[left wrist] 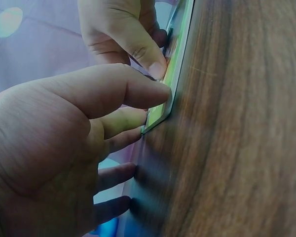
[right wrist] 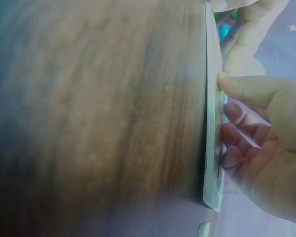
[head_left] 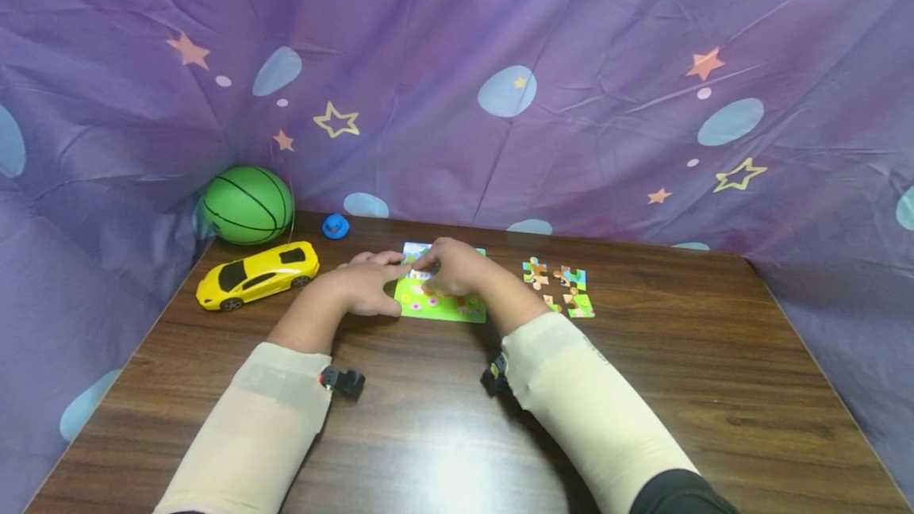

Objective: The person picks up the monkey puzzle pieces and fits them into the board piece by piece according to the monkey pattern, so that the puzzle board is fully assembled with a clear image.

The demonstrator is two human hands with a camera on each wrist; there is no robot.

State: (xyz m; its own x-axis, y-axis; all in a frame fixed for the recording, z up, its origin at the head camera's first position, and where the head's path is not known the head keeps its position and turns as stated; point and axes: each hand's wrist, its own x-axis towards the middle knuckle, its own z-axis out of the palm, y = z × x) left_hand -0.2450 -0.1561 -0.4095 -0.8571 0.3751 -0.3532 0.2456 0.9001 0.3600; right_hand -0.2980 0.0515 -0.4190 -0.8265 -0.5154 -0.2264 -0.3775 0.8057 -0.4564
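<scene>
A jigsaw puzzle board [head_left: 443, 311] with a bright green lower part and flowers lies flat on the table. My left hand [head_left: 366, 285] is at its left side, the thumb at the lower left edge and the index finger reaching over the top. In the left wrist view, the thumb and nearer fingers touch the board's corner, the other fingers spread on the table. Over the board's middle, my right hand [head_left: 455, 266] rests its thumb and fingertips on the surface. The right wrist view shows no loose piece between them; the hand hides part of the picture.
Several loose puzzle pieces [head_left: 578, 304] lie right of the board. A yellow toy car [head_left: 259, 276], a green ball [head_left: 248, 205] and a small blue rubber duck [head_left: 336, 226] stand at the left. A purple curtain [head_left: 428, 101] hangs behind the wooden table [head_left: 685, 371].
</scene>
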